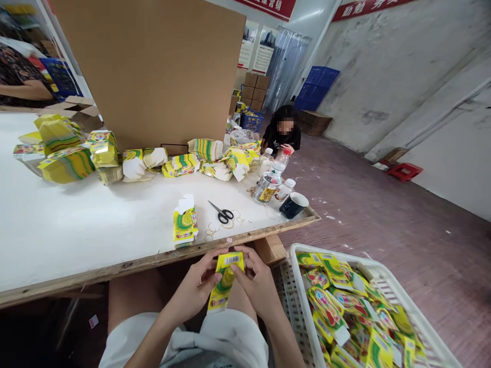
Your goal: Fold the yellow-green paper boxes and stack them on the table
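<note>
Above my lap, in front of the table edge, a small yellow and green carton (224, 287) is held between both hands. My left hand (202, 276) grips its left side, with the thumb on the front face. My right hand (251, 273) grips the upper right side, its thumb near the barcode. Fingers behind the carton are partly hidden. On the table just beyond lies a short stack of flat yellow cartons (184, 222) with white flaps showing. Scissors with black handles (222, 212) rest beside it, among loose rubber bands (213, 231).
Bundles of flat cartons (180, 166) line the table's back, before a tall cardboard sheet (161, 71). A dark mug (292, 205), a jar (267, 188) and bottles stand at the right corner. A white basket (297, 306) of yellow cartons sits at my right. A person (282, 133) is beyond the table.
</note>
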`<state>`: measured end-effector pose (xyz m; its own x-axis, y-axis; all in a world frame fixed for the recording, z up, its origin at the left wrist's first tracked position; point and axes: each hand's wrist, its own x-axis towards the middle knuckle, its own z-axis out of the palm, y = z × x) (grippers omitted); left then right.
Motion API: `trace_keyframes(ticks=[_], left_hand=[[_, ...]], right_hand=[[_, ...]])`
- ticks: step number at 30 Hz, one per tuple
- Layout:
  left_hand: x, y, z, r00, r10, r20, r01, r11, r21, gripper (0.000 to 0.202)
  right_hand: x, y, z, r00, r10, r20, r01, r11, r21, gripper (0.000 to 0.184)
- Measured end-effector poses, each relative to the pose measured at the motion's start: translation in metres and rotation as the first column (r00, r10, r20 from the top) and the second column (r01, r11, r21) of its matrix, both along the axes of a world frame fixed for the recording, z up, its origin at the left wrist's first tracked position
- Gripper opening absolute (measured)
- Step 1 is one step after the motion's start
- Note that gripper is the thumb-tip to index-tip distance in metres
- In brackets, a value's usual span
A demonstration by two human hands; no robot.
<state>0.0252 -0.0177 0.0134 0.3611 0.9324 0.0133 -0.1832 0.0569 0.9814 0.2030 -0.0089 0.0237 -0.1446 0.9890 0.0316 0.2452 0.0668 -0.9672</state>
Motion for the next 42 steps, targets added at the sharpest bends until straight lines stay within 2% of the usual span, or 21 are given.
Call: trace_keyframes(ticks=[4,8,11,13,14,15,17,19,20,21,22,24,27,29,32,35,38,40,41,42], left_hand=[[0.0,0.002,0.002,0.995,0.028,0.092,-0.022,0.998,-0.064,0.046],[0.002,0.003,0.003,0.987,0.035,0.155,-0.013,0.991,-0.137,0.049],[0.008,0.001,0.001,0.995,0.025,0.092,-0.012,0.991,-0.133,0.047],[0.012,0.0,-0.001,1.0,0.027,-0.008,-0.027,0.996,-0.088,0.046],[0.012,0.001,-0.002,0.996,0.052,-0.072,-0.055,0.998,-0.04,0.044],[0.01,0.002,-0.004,0.983,0.104,-0.151,-0.1,0.994,0.032,0.043],[0.001,0.009,-0.006,0.897,0.301,-0.323,-0.231,0.943,0.238,0.041],[-0.013,0.021,-0.011,0.714,0.528,-0.46,-0.318,0.83,0.459,0.048],[-0.02,0.028,-0.014,0.631,0.6,-0.491,-0.317,0.778,0.543,0.053],[-0.028,0.034,-0.019,0.556,0.646,-0.523,-0.297,0.742,0.601,0.057],[-0.035,0.04,-0.024,0.482,0.67,-0.564,-0.272,0.727,0.631,0.059],[-0.046,0.049,-0.035,0.39,0.645,-0.657,-0.196,0.755,0.625,0.058],[-0.056,0.054,-0.048,0.36,0.58,-0.731,-0.143,0.808,0.571,0.045],[-0.061,0.054,-0.051,0.348,0.58,-0.736,-0.165,0.811,0.561,0.043],[-0.071,0.055,-0.051,0.336,0.62,-0.708,-0.149,0.778,0.61,0.046],[-0.081,0.057,-0.053,0.345,0.669,-0.658,-0.106,0.724,0.682,0.044],[-0.083,0.051,-0.05,0.33,0.738,-0.589,-0.14,0.655,0.742,0.037],[-0.076,0.041,-0.041,0.304,0.827,-0.473,-0.235,0.546,0.804,0.031],[-0.07,0.035,-0.035,0.309,0.867,-0.39,-0.282,0.476,0.833,0.028],[-0.063,0.028,-0.03,0.347,0.889,-0.299,-0.302,0.408,0.861,0.026]], right_hand=[[-0.002,0.001,-0.007,0.986,-0.055,0.159,0.044,0.996,0.073,0.033],[-0.003,-0.001,-0.009,0.988,-0.083,0.129,0.067,0.99,0.124,0.03],[-0.009,-0.006,-0.01,0.991,-0.105,-0.081,0.112,0.99,0.089,0.029],[-0.009,-0.01,-0.013,0.94,-0.178,-0.293,0.185,0.983,-0.001,0.031],[-0.004,-0.011,-0.016,0.89,-0.259,-0.374,0.263,0.964,-0.042,0.032],[0.005,-0.011,-0.018,0.827,-0.362,-0.429,0.368,0.927,-0.072,0.033],[0.034,-0.011,-0.021,0.667,-0.567,-0.482,0.607,0.789,-0.088,0.032],[0.073,-0.011,-0.021,0.504,-0.684,-0.526,0.767,0.636,-0.092,0.033],[0.091,-0.011,-0.02,0.437,-0.713,-0.549,0.809,0.578,-0.106,0.036],[0.104,-0.011,-0.02,0.39,-0.727,-0.565,0.829,0.544,-0.128,0.038],[0.113,-0.01,-0.02,0.364,-0.733,-0.574,0.83,0.535,-0.157,0.04],[0.112,-0.008,-0.023,0.366,-0.73,-0.577,0.788,0.573,-0.225,0.041],[0.077,-0.002,-0.033,0.432,-0.692,-0.578,0.67,0.676,-0.308,0.039],[0.049,0.002,-0.036,0.478,-0.651,-0.59,0.59,0.735,-0.333,0.035],[0.017,0.007,-0.035,0.535,-0.582,-0.612,0.489,0.804,-0.337,0.031],[-0.005,0.01,-0.031,0.585,-0.52,-0.622,0.403,0.852,-0.334,0.03],[-0.027,0.01,-0.027,0.636,-0.46,-0.619,0.323,0.888,-0.328,0.032],[-0.043,0.01,-0.023,0.672,-0.409,-0.617,0.26,0.911,-0.321,0.036],[-0.05,0.011,-0.02,0.69,-0.378,-0.618,0.224,0.923,-0.314,0.039],[-0.055,0.011,-0.017,0.706,-0.343,-0.62,0.186,0.934,-0.305,0.043]])
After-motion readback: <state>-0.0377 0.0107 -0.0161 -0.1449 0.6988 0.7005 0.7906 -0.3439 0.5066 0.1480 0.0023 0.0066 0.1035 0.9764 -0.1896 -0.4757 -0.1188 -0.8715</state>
